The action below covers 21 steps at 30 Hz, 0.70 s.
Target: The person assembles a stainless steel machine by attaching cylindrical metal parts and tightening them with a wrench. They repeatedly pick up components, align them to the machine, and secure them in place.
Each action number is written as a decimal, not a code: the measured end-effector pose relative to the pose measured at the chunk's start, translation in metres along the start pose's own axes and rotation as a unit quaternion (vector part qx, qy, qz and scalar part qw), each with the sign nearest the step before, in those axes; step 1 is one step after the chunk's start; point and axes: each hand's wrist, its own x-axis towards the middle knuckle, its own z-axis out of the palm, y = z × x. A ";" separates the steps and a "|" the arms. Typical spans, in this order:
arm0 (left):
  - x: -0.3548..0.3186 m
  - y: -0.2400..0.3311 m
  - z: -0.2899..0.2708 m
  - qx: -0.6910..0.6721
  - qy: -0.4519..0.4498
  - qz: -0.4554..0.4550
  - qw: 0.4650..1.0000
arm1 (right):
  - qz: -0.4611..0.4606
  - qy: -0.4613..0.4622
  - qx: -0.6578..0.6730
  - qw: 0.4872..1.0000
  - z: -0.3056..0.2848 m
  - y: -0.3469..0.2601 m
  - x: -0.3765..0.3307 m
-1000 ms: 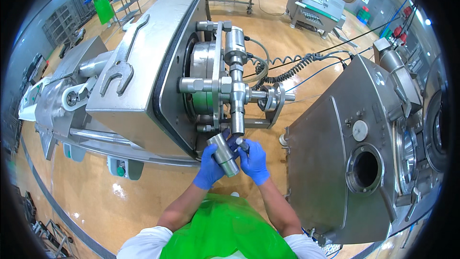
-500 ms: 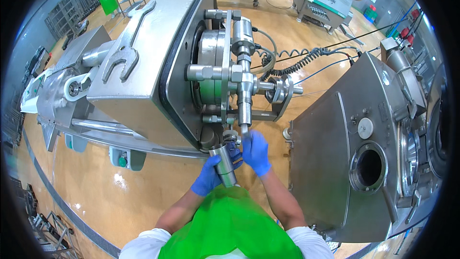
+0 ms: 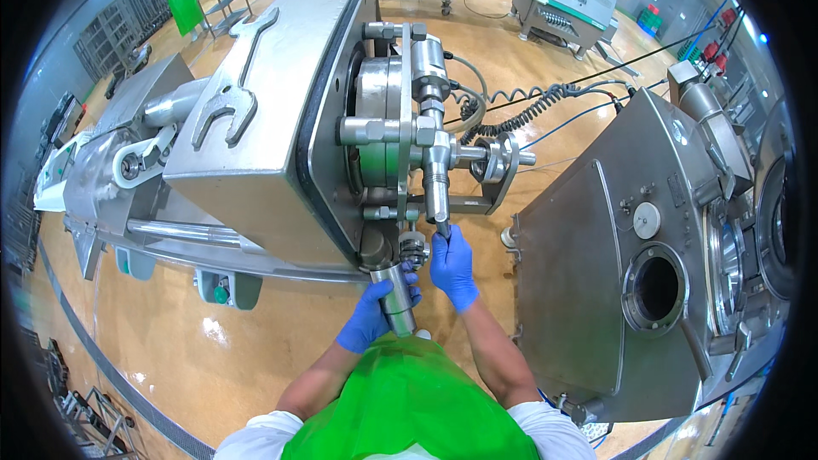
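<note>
In my blue-gloved left hand (image 3: 365,322) is a shiny metal cylinder (image 3: 394,296), tilted, its upper end close to the machine's lower corner. The fingers wrap round its far side. My right hand (image 3: 453,271), also blue-gloved, pinches the short metal rod (image 3: 442,227) at the lower end of an upright metal cylinder assembly (image 3: 436,179). That assembly is fixed to the plate on the front of a large steel machine (image 3: 247,119). Just left of my right fingers sits a small ribbed metal fitting (image 3: 413,249).
A big open-ended wrench (image 3: 232,89) lies on top of the machine. To my right stands a steel cabinet (image 3: 567,290) with a round opening (image 3: 656,290). Coiled black hoses (image 3: 532,111) run between the two. A person in a green apron (image 3: 184,7) stands far left.
The view has shifted slightly. My right hand's fingers now point more upward around the rod. The left hand keeps hold of the metal cylinder.
</note>
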 end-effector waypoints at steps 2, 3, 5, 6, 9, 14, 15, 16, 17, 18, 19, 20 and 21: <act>-0.003 0.001 -0.002 0.003 0.008 -0.003 1.000 | 0.056 -0.019 -0.012 0.998 0.002 -0.002 -0.002; -0.005 -0.001 -0.007 -0.003 0.008 -0.003 1.000 | 0.046 -0.020 -0.020 0.999 0.002 -0.006 -0.006; -0.006 -0.002 -0.013 -0.009 0.003 -0.011 1.000 | 0.023 -0.018 -0.016 0.999 0.000 -0.010 -0.010; -0.009 -0.004 -0.016 -0.009 0.003 -0.018 1.000 | 0.013 -0.016 -0.002 1.000 0.000 -0.012 -0.014; -0.015 -0.007 -0.018 0.012 0.020 -0.027 0.999 | -0.094 0.024 0.028 0.995 -0.006 -0.020 -0.009; -0.018 -0.013 -0.025 -0.007 0.036 -0.024 0.999 | 0.016 0.000 0.034 0.999 -0.005 -0.018 0.004; -0.020 -0.013 -0.024 -0.010 0.044 -0.027 0.999 | 0.052 -0.005 0.046 0.998 -0.004 -0.021 -0.001; -0.021 -0.013 -0.021 -0.014 0.054 -0.028 0.998 | 0.087 -0.014 0.058 0.994 -0.003 -0.022 -0.004; -0.022 -0.012 -0.020 -0.011 0.053 -0.023 0.998 | 0.037 0.012 0.059 0.998 -0.002 -0.023 -0.007; -0.023 -0.010 -0.018 -0.007 0.053 -0.018 0.998 | -0.014 0.037 0.059 0.997 -0.001 -0.025 -0.008; -0.025 -0.009 -0.018 -0.004 0.055 -0.015 0.998 | -0.061 0.062 0.060 0.994 0.000 -0.028 -0.012; -0.024 -0.010 -0.020 -0.017 0.053 -0.012 0.998 | 0.012 0.040 0.063 0.997 0.002 -0.029 -0.009; -0.021 -0.012 -0.023 -0.029 0.052 -0.009 0.998 | 0.085 0.019 0.064 0.994 0.003 -0.030 0.000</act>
